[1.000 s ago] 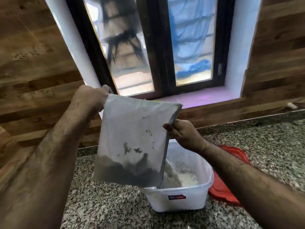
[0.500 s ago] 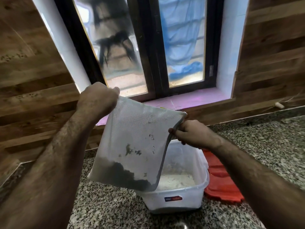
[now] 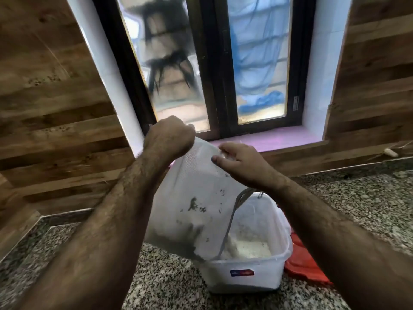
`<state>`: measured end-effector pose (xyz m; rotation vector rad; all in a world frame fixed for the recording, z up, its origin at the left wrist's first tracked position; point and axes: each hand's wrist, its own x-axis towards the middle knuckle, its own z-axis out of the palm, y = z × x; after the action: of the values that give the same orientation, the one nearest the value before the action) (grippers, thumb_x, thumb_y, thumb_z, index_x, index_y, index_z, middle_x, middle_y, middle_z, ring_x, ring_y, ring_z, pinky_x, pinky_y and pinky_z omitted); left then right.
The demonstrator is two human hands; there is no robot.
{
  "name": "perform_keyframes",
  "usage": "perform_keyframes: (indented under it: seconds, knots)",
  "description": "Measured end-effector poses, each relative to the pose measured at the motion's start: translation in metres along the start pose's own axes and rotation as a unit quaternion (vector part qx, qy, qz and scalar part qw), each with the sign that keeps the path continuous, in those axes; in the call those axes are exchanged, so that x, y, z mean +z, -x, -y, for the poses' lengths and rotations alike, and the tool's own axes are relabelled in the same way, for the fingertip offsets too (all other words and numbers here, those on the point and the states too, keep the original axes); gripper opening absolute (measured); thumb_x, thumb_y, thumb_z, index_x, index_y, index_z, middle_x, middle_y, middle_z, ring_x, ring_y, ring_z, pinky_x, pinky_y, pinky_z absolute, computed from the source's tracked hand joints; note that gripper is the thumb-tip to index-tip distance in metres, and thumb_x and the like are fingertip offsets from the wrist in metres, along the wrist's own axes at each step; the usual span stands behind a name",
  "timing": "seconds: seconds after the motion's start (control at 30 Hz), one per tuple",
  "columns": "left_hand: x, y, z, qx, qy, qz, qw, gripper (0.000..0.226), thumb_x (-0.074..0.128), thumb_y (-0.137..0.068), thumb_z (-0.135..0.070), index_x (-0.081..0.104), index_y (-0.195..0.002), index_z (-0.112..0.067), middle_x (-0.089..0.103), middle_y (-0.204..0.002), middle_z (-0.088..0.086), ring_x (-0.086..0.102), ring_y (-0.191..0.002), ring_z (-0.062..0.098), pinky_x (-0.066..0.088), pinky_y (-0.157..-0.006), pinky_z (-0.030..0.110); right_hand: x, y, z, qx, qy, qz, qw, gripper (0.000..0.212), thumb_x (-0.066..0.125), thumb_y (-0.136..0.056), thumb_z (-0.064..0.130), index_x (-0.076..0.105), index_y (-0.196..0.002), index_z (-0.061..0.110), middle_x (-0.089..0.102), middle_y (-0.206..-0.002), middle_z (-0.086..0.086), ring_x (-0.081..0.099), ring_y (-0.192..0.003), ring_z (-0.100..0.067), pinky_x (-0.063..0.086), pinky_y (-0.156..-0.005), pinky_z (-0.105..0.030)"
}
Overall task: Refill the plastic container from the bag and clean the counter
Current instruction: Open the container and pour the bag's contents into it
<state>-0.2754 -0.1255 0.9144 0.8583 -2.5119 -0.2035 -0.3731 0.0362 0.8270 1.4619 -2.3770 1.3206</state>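
A translucent white plastic bag (image 3: 196, 198) hangs tilted over the open white plastic container (image 3: 257, 274), its lower open edge dipping inside the rim. Dark residue clings to the bag's lower part. White powder (image 3: 248, 249) lies in a heap on the container's floor. My left hand (image 3: 169, 137) grips the bag's upper left corner in a closed fist. My right hand (image 3: 241, 162) presses on the bag's upper right side, fingers bent over the plastic.
The container stands on a speckled granite counter (image 3: 169, 285). A red lid (image 3: 306, 262) lies flat just right of it. Wood-panelled walls (image 3: 51, 121) and a dark-framed window (image 3: 214, 70) with a pink sill rise behind.
My right hand has slid from the bag's right edge up onto its top, closer to my left hand. The bag has tipped steeper and its lower edge now reaches into the container.
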Motion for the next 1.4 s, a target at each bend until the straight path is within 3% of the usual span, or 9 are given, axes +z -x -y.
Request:
perform_keyframes:
  seconds: [0.1,0.43,0.67,0.83,0.93,1.07,1.2,1.3,1.4]
  knots:
    - [0.007,-0.001,0.001,0.003,0.011,0.000,1.000,0.044,0.046,-0.106,-0.040,0.069,-0.116,-0.004,0.069,-0.119,0.018,0.057,-0.098,0.033,0.050,-0.089,0.041,0.012,-0.003,-0.001,0.015,-0.004,-0.015,1.000,0.022,0.063,-0.106,0.032,0.063,-0.087,0.021,0.060,-0.077,0.007,0.052,-0.071,-0.008,0.039,-0.063,-0.031]
    - [0.025,0.031,0.045,0.017,0.094,0.009,0.995,0.078,0.030,-0.105,-0.075,0.059,-0.060,-0.018,0.051,-0.062,0.003,0.046,-0.058,0.016,0.028,-0.057,0.031,0.033,0.009,-0.027,0.023,-0.187,-0.115,0.975,0.022,0.061,-0.104,0.035,0.066,-0.087,0.021,0.065,-0.081,-0.005,0.057,-0.072,-0.016,0.048,-0.066,-0.040]
    - [0.075,0.078,0.152,-0.122,0.181,0.015,0.976,0.080,0.022,-0.092,-0.092,0.062,-0.100,-0.023,0.070,-0.093,-0.002,0.067,-0.088,0.023,0.045,-0.069,0.034,0.029,0.021,-0.045,0.066,-0.239,-0.107,0.963,0.020,0.059,-0.101,0.040,0.068,-0.087,0.029,0.064,-0.078,0.009,0.058,-0.073,-0.015,0.048,-0.066,-0.039]
    - [0.103,0.117,0.202,-0.206,0.309,0.033,0.928,0.115,0.022,-0.067,-0.112,0.076,-0.112,-0.022,0.079,-0.103,0.001,0.073,-0.099,0.025,0.056,-0.088,0.041,0.035,0.034,-0.058,0.114,-0.320,-0.104,0.935,0.023,0.056,-0.111,0.030,0.069,-0.099,0.015,0.066,-0.090,-0.015,0.059,-0.079,-0.025,0.050,-0.071,-0.043]
    - [0.125,0.136,0.214,-0.239,0.435,0.000,0.868,0.106,0.042,-0.067,-0.109,0.081,-0.096,-0.015,0.078,-0.080,0.007,0.069,-0.070,0.023,0.052,-0.063,0.033,0.046,0.041,-0.065,0.140,-0.354,-0.101,0.919,0.024,0.054,-0.112,0.027,0.067,-0.101,0.010,0.066,-0.091,-0.010,0.057,-0.082,-0.028,0.048,-0.075,-0.045]
    - [0.146,0.152,0.206,-0.222,0.544,-0.045,0.808,0.091,0.065,-0.073,-0.093,0.078,-0.110,-0.012,0.063,-0.078,0.014,0.052,-0.061,0.019,0.042,-0.050,0.027,0.059,0.047,-0.072,0.176,-0.408,-0.118,0.888,0.021,0.057,-0.110,0.028,0.069,-0.098,0.015,0.064,-0.083,-0.003,0.055,-0.075,-0.019,0.045,-0.069,-0.036]
    - [0.160,0.149,0.195,-0.233,0.564,-0.097,0.787,0.077,0.080,-0.070,-0.078,0.073,-0.111,-0.012,0.067,-0.077,0.003,0.059,-0.061,0.009,0.048,-0.048,0.025,0.066,0.051,-0.084,0.217,-0.438,-0.142,0.861,0.020,0.058,-0.110,0.026,0.068,-0.095,0.017,0.061,-0.080,-0.001,0.052,-0.072,-0.015,0.043,-0.066,-0.034]
    - [0.167,0.137,0.186,-0.266,0.555,-0.152,0.773,0.057,0.077,-0.089,-0.068,0.071,-0.093,-0.012,0.071,-0.075,0.006,0.065,-0.064,0.017,0.053,-0.052,0.026,0.067,0.054,-0.090,0.242,-0.453,-0.147,0.845,0.021,0.056,-0.111,0.025,0.067,-0.096,0.016,0.063,-0.081,-0.001,0.056,-0.068,-0.012,0.050,-0.062,-0.027]
    - [0.164,0.125,0.179,-0.239,0.536,-0.188,0.788,0.053,0.074,-0.092,-0.056,0.063,-0.073,-0.008,0.060,-0.060,0.010,0.055,-0.044,0.012,0.046,-0.044,0.022,0.064,0.058,-0.097,0.265,-0.453,-0.157,0.837,0.021,0.053,-0.112,0.023,0.067,-0.099,0.015,0.070,-0.074,0.005,0.063,-0.062,-0.006,0.055,-0.054,-0.020]
